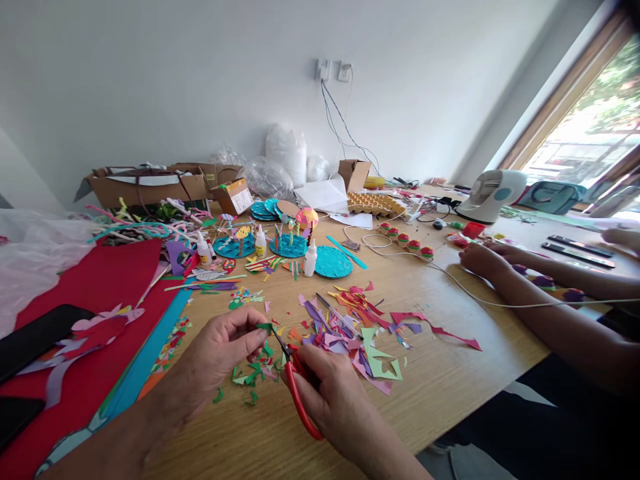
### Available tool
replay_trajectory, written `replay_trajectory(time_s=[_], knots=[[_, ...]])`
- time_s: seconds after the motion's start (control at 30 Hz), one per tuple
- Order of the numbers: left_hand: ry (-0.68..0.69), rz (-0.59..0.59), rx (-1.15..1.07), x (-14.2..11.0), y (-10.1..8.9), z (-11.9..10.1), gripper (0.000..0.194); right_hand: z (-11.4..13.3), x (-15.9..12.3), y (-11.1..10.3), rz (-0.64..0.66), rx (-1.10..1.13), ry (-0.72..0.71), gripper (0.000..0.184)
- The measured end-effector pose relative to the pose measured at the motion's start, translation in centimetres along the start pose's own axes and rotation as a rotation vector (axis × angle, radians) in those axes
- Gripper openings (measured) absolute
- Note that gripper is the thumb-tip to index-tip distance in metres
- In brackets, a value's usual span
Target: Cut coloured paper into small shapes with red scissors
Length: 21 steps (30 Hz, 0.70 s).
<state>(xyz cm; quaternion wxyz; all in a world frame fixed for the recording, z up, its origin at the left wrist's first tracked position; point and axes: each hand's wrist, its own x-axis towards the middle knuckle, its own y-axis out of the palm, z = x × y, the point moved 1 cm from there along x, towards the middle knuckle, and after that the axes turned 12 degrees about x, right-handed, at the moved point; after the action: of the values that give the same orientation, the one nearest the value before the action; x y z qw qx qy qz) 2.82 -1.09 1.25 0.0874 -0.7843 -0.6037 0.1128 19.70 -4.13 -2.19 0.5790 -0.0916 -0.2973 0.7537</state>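
Between the thumb and fingers of my left hand (235, 341) is pinched a small piece of dark green paper (265, 326). My right hand (336, 388) grips red-handled scissors (301, 403), whose blades reach up to the edge of that green piece. Green paper scraps (253, 368) lie on the table below the two hands. Just beyond and to the right spreads a heap of purple, pink, red and orange cuttings (340, 327). A light green sheet (379, 360) with a cut-out hole lies at the heap's right side.
White glue bottles (310, 259) stand near blue discs (333, 262) with paper decorations. Red paper (95, 293) and a phone-like black object (43, 333) lie left. At right, another person's arms (545, 293) rest by a white cable (480, 297) and a fan (493, 195).
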Motion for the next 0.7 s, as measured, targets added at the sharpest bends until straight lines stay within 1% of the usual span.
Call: replay_trajectory(time_s=[0.1,0.27,0.53,0.7], knots=[[0.006,0.015,-0.005,0.0,0.0,-0.4,0.009,0.1,0.1,0.0,0.015,-0.013,0.011,0.02],[-0.012,0.112,0.004,-0.2,0.0,-1.0,0.009,0.4,0.1,0.1,0.021,-0.035,0.046,0.02],[0.022,0.144,0.064,0.0,-0.5,0.0,0.007,0.2,-0.1,0.2,0.022,-0.001,0.04,0.025],[0.021,0.113,0.099,0.0,-0.8,0.6,0.01,0.1,-0.1,0.1,0.029,0.01,0.012,0.024]])
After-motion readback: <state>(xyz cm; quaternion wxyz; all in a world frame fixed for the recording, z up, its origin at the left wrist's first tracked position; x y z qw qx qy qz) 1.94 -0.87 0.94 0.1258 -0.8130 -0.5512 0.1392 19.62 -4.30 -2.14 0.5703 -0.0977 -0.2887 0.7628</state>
